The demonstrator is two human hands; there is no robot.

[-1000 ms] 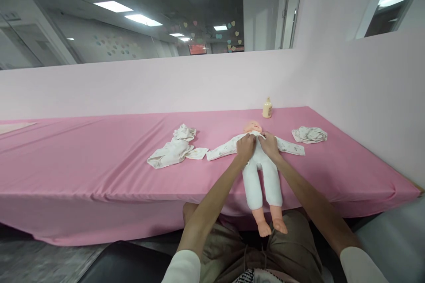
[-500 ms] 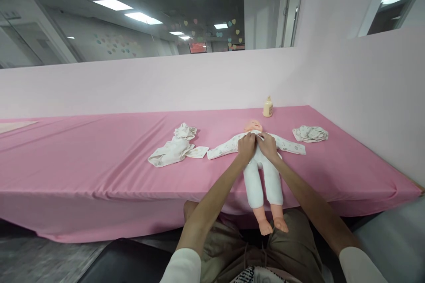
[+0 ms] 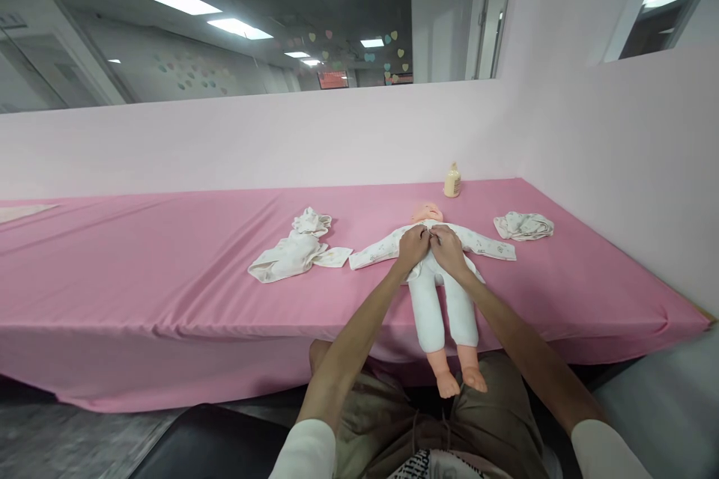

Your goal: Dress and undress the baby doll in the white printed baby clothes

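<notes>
A long counter [image 3: 140,262] draped in pink cloth runs along a pale wall [image 3: 252,142], with a wide window [image 3: 359,0] above it. At the lower left, a black seat [image 3: 207,441] stands in front of the counter. Left of centre on the cloth lies a crumpled white garment [image 3: 289,256]. One sleeve of a white patterned top [image 3: 375,251] stretches almost to it. The top is on or under a doll [image 3: 432,273] lying on its back, right of centre, its head toward the wall, its white legs reaching over the counter's front edge and its bare feet above the person's lap. At the doll's chest, the left hand [image 3: 414,245] pinches the front of the top, fingers pressed together. Just beside it, the right hand [image 3: 448,248] pinches the same fabric, its fingers also drawn together; the exact bit held is too small to tell. Beyond the doll's head, a cream bottle [image 3: 452,182] stands upright near the wall. The top's other sleeve points right, toward a bunched white cloth [image 3: 523,226].
</notes>
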